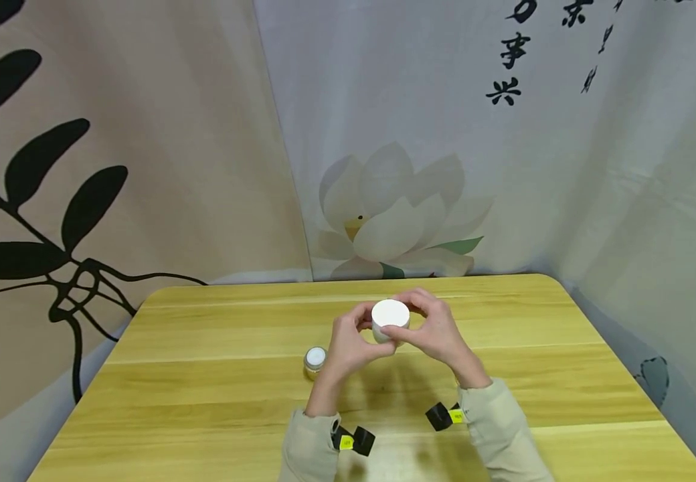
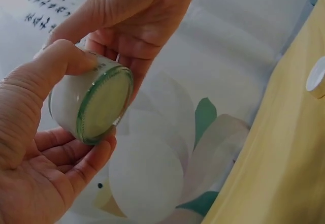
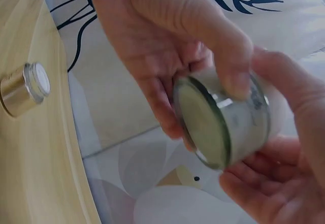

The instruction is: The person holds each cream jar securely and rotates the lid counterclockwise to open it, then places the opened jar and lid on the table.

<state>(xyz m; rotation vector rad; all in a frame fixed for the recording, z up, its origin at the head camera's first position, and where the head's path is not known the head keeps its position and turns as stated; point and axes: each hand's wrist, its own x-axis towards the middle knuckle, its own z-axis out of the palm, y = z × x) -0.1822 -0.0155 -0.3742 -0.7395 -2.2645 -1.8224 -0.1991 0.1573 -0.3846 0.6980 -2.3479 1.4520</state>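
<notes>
A squat, pale jar (image 1: pixel 379 333) with a flat white lid (image 1: pixel 391 312) is held up over the table by both hands. My left hand (image 1: pixel 349 343) grips its left side, thumb on the near wall. From the right, my right hand (image 1: pixel 438 328) grips it too, thumb laid across the front near the lid. In the left wrist view the greenish glass base of the jar (image 2: pixel 104 104) faces the camera, and the jar is tilted there. Fingers behind the jar are partly hidden. A smaller gold jar (image 3: pixel 18 92) with a white top stands on the table, beside the left wrist.
The light wooden table (image 1: pixel 203 402) has rounded far corners. Behind it hangs a printed cloth (image 1: pixel 384 80) with a lotus, dark leaves and characters. Black blocks with yellow labels are strapped at both wrists.
</notes>
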